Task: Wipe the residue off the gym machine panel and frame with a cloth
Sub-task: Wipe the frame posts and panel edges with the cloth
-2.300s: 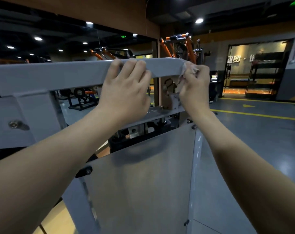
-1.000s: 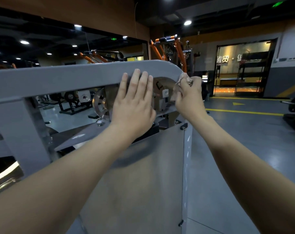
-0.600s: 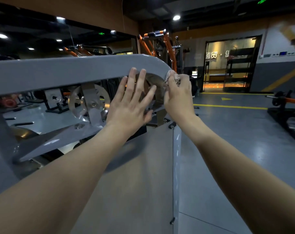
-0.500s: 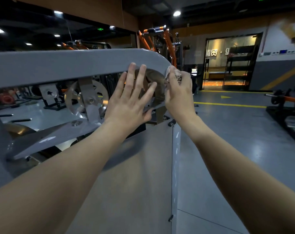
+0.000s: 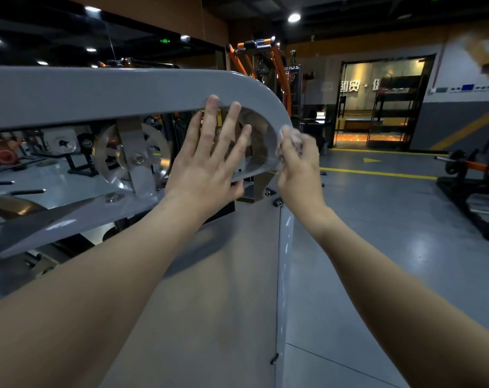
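Just right of the picture's center, the right hand (image 5: pixel 299 163) is closed around a small wad of pale cloth (image 5: pixel 289 141), pressing it against the outer curve of the gray frame (image 5: pixel 125 91) where the top bar bends downward. The cloth looks soft, light and crumpled, so I'd judge it will mold to that rounded bend if held bunched in the fingers as it is. The left hand (image 5: pixel 209 163) is open, fingers spread flat against the frame's inner edge, gripping nothing. The frame looks stiff, smooth and painted, probably slick. The flat gray panel (image 5: pixel 209 289) fills the lower middle, with 1 long vertical edge (image 5: pixel 278 275) on its right side. Right of that edge the floor (image 5: pixel 377 247) lies open, while behind the left hand the metal wheel (image 5: pixel 131 158) and brackets crowd the gap.
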A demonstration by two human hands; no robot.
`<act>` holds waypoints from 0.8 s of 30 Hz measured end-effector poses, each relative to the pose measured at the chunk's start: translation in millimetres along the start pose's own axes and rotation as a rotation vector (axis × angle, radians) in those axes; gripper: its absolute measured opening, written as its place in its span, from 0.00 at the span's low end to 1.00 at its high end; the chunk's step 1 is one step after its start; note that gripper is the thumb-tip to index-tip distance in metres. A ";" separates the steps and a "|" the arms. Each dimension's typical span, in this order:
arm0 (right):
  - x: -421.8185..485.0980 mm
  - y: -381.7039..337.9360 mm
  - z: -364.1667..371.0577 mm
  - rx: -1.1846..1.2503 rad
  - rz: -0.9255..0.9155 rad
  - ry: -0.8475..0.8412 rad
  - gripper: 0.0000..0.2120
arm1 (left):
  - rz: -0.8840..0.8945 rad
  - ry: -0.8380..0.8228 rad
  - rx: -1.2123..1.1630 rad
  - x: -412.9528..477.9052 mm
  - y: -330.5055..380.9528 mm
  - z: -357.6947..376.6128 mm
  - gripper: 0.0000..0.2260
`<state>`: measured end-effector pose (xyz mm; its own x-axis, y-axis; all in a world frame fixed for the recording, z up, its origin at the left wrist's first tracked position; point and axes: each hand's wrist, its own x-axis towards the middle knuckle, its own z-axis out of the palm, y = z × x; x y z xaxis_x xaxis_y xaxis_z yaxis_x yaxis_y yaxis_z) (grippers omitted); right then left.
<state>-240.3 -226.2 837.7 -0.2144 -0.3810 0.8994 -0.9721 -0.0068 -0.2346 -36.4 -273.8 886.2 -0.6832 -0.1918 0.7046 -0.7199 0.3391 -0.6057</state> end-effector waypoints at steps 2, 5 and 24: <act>-13.2 5.8 2.1 0.001 0.027 -0.024 0.31 | 0.014 -0.012 0.034 0.2 0.2 0.1 0.42; 15.6 2.5 -3.8 0.037 -0.063 0.030 0.27 | 0.061 -0.033 0.112 1.8 2.8 0.6 0.42; 16.6 6.4 4.1 0.121 -0.076 0.120 0.27 | 0.050 -0.099 -0.050 6.8 6.1 -4.0 0.38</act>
<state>-249.7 -236.4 849.5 -0.1575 -0.2618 0.9522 -0.9688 -0.1458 -0.2003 -45.0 -269.3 888.8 -0.7285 -0.2628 0.6327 -0.6794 0.3957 -0.6179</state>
